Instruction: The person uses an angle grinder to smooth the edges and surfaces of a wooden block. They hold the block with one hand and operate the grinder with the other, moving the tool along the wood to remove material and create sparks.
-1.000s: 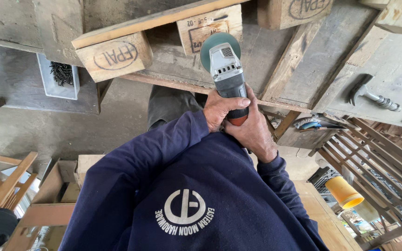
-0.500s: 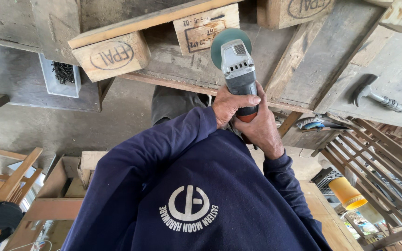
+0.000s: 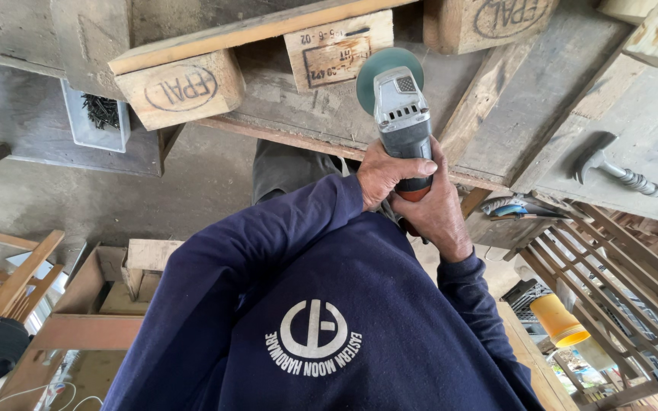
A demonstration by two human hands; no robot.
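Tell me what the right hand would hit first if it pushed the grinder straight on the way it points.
Probably the wooden pallet block just past the disc; the right hand and left hand aim the angle grinder that way, though depth is unclear.

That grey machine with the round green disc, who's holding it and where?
Both hands hold the grey angle grinder by its rear handle: left hand wrapped around the body, right hand gripping the orange-tipped end.
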